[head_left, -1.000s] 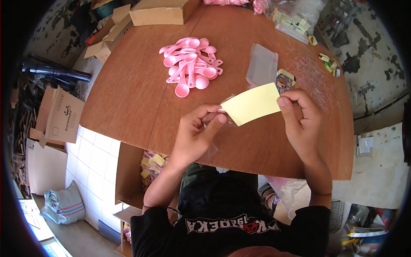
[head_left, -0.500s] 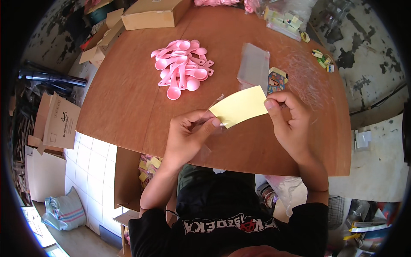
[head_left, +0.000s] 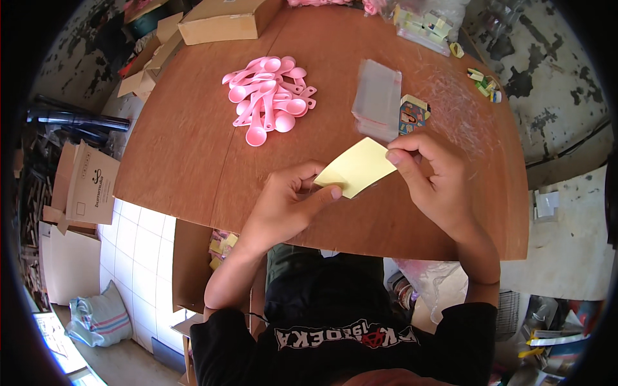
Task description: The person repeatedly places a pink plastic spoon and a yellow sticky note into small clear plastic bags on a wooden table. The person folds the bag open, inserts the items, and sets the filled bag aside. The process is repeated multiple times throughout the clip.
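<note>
A brown wooden desk (head_left: 177, 154) with a curved far edge and a lengthwise seam fills most of the view, set in a room with peeling, dark-blotched walls (head_left: 550, 83) and white floor tiles (head_left: 138, 251). A closed carton (head_left: 228, 24) sits at the far left of the desk; an open carton (head_left: 95, 183) and a pale striped sack (head_left: 102, 315) are off to its left, and a box of small packets (head_left: 222, 248) stands below the near edge. A loose heap of pink spoons (head_left: 265, 96) lies left of centre. Right of it are a stack of clear plastic sleeves (head_left: 378, 96), some patterned cards (head_left: 412, 114) beside them, partly behind the right hand (head_left: 436, 183), and a scatter of clear film strips (head_left: 460, 106). Between the two hands, above the near part of the desk, is a pale yellow card (head_left: 360, 168), blank on the visible face, tilted and slightly bowed, its left end a little duller. The left hand (head_left: 277, 209) has thumb and fingers pinched on that end; the right one's thumb and forefinger clamp the opposite corner.
</note>
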Tool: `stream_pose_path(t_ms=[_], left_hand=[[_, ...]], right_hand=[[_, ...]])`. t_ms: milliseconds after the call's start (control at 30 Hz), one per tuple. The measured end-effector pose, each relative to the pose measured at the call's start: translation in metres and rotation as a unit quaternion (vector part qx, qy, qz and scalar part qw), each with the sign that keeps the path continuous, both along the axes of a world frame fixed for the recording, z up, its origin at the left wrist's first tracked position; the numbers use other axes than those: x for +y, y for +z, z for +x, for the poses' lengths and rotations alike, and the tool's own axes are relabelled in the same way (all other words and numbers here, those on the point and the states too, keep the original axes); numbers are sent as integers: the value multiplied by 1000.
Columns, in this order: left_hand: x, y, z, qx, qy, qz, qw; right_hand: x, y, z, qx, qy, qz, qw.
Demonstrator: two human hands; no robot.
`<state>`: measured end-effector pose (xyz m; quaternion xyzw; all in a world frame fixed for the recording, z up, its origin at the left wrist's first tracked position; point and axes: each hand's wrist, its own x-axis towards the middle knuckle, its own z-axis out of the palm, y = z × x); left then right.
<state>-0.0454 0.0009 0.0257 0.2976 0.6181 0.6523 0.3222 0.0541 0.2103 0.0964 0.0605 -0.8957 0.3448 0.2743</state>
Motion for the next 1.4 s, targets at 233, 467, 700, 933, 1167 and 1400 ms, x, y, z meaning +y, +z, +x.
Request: stream_pose_path(t_ms=[233, 467, 700, 933, 1167, 1400], left_hand=[[2, 15, 3, -16, 26, 91, 995], [-1, 23, 4, 45, 42, 88, 994], [0, 9, 11, 173, 106, 98, 974], [-5, 5, 10, 247, 133, 125, 952], [3, 7, 8, 54, 221, 190, 955], [4, -1, -1, 215, 209, 152, 942]], right_hand=[[-10, 8, -9, 13, 45, -48, 998], [-15, 3, -11, -13, 107, 64, 992], [-25, 4, -9, -98, 160, 35, 982], [-32, 16, -17, -193, 181, 68, 962], [-36, -2, -32, -174, 125, 5, 977], [-35, -2, -36, -160, 161, 46, 973]])
